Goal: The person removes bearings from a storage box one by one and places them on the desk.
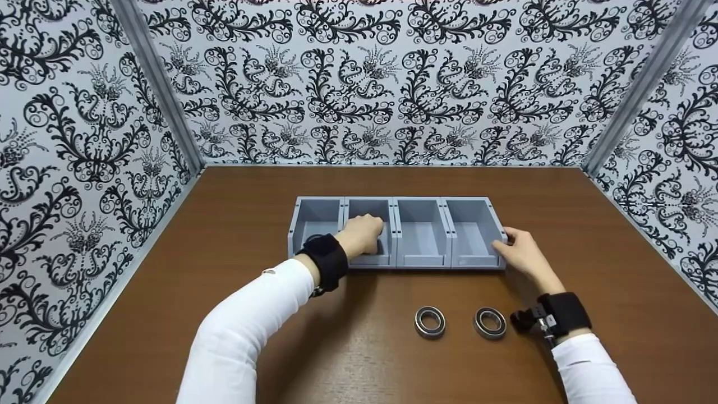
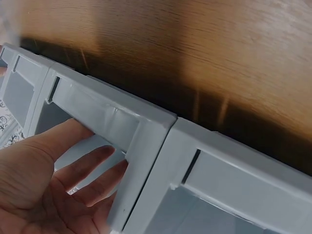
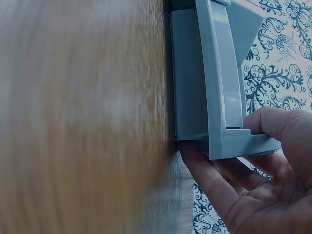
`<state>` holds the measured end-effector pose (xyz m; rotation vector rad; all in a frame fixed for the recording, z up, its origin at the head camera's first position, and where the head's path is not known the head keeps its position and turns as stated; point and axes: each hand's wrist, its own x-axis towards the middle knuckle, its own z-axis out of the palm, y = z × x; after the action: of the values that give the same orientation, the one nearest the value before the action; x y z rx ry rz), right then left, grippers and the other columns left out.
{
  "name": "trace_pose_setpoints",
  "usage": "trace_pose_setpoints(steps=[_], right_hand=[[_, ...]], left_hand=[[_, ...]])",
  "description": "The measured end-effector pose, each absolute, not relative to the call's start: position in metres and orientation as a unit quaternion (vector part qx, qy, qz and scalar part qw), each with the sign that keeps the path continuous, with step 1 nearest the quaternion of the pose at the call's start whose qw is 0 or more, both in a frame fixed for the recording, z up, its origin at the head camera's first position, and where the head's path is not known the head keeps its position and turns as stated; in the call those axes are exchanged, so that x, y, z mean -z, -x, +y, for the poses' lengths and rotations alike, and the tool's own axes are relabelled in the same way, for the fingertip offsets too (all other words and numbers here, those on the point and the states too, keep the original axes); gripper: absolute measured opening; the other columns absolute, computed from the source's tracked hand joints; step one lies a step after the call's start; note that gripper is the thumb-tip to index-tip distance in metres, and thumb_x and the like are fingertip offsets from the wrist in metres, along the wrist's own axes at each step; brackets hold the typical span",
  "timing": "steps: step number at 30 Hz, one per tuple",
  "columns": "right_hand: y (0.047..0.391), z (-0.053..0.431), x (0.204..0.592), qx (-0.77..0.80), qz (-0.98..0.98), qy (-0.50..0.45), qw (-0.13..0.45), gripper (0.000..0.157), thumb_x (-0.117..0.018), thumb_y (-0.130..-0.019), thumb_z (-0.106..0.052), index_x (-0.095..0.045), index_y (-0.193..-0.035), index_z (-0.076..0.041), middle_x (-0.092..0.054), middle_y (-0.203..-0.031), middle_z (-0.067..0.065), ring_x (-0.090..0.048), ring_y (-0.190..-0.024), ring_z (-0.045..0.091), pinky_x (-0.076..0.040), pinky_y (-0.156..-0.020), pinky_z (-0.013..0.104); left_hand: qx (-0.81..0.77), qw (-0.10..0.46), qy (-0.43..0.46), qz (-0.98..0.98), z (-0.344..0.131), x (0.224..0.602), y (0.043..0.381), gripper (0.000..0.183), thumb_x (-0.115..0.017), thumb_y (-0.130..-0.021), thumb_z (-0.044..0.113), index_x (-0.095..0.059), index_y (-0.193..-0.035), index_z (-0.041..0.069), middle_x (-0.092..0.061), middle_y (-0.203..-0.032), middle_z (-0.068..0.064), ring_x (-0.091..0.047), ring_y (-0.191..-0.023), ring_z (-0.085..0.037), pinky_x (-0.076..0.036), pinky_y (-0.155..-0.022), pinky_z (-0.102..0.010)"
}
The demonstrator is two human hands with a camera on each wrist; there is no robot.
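Note:
My left hand [image 1: 363, 231] reaches down into the second bin from the left [image 1: 368, 209] of a joined row of grey plastic bins. In the left wrist view its loosely bent fingers [image 2: 90, 168] lie inside that bin, close behind the front lip, with no object showing between them. At the row's right end, my right hand [image 1: 521, 249] grips the side wall of the rightmost bin [image 1: 471, 261]. The right wrist view shows the thumb [image 3: 273, 122] over the wall's edge and the fingers [image 3: 209, 180] outside and under it.
Two metal ball bearings, a left one [image 1: 430, 322] and a right one [image 1: 489, 323], lie flat on the brown wooden table [image 1: 392, 365] in front of the bins. Patterned wall panels [image 1: 359, 84] close off the back and both sides.

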<state>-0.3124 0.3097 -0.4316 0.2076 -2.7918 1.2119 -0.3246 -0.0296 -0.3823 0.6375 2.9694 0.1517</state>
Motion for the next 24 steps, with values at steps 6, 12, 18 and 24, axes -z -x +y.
trace_pose_setpoints(steps=[6, 12, 18, 24], right_hand=[[0.3121, 0.3098, 0.431, -0.394, -0.916, -0.068, 0.037, 0.039, -0.055, -0.094, -0.006, -0.057, -0.128, 0.014, -0.066, -0.117, 0.033, -0.06, -0.086, 0.009, -0.046, -0.069, 0.014], [0.3124, 0.3101, 0.431, -0.394, -0.916, -0.067, 0.044, 0.038, -0.056, -0.093, -0.005, -0.058, -0.126, 0.014, -0.067, -0.114, 0.032, -0.059, -0.084, 0.009, -0.045, -0.069, 0.013], [0.3133, 0.3102, 0.4329, -0.395, -0.915, -0.067, 0.05, 0.036, -0.056, -0.092, -0.004, -0.06, -0.122, 0.014, -0.068, -0.11, 0.029, -0.059, -0.083, 0.007, -0.046, -0.069, 0.012], [0.314, 0.3105, 0.4326, -0.393, -0.915, -0.069, 0.054, 0.037, -0.056, -0.092, -0.003, -0.059, -0.124, 0.015, -0.067, -0.112, 0.032, -0.06, -0.084, 0.009, -0.046, -0.07, 0.011]], left_hand=[[-0.046, 0.054, -0.203, 0.977, -0.0287, 0.3856, 0.3262, 0.013, -0.066, -0.085, 0.0, -0.057, -0.079, 0.007, -0.074, -0.099, -0.014, -0.07, -0.092, -0.032, -0.057, -0.076, -0.044], [-0.043, 0.052, -0.201, 0.977, -0.0279, 0.3876, 0.3272, 0.005, -0.065, -0.085, 0.0, -0.064, -0.082, 0.005, -0.075, -0.098, -0.013, -0.071, -0.091, -0.032, -0.057, -0.074, -0.043], [-0.041, 0.055, -0.196, 0.978, -0.0278, 0.3901, 0.3276, 0.004, -0.064, -0.085, 0.002, -0.065, -0.083, 0.005, -0.075, -0.102, -0.014, -0.072, -0.096, -0.033, -0.06, -0.08, -0.047], [-0.044, 0.055, -0.193, 0.979, -0.0274, 0.3895, 0.3261, 0.004, -0.063, -0.087, 0.003, -0.067, -0.087, 0.003, -0.075, -0.101, -0.015, -0.072, -0.096, -0.034, -0.06, -0.08, -0.046]])
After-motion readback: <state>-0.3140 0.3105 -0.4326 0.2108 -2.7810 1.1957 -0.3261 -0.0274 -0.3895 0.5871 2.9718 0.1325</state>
